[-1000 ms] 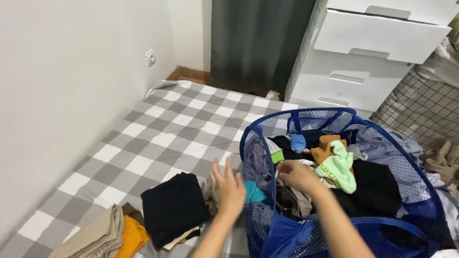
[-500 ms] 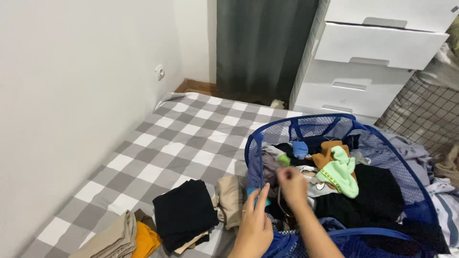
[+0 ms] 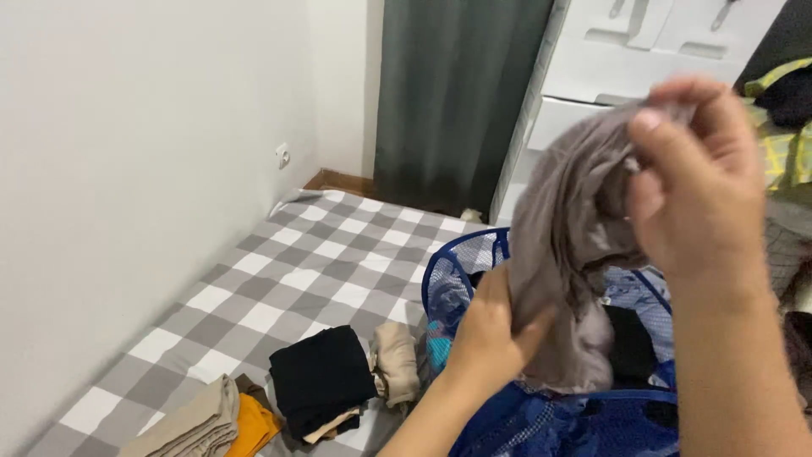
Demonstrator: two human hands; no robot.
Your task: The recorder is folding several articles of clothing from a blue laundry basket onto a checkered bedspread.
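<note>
Both hands lift a grey-brown garment (image 3: 567,245) above the blue mesh hamper (image 3: 541,415), right hand (image 3: 698,178) pinching its top, left hand (image 3: 491,338) gripping lower (fingers closed on cloth), likely needing shaking flat next.

To my left the checked mattress (image 3: 296,262) lies open up to the wall (image 3: 127,169) — but the folded piles (image 3: 321,381) crowd its near edge, and the blue mesh hamper (image 3: 457,271) blocks my right.
</note>
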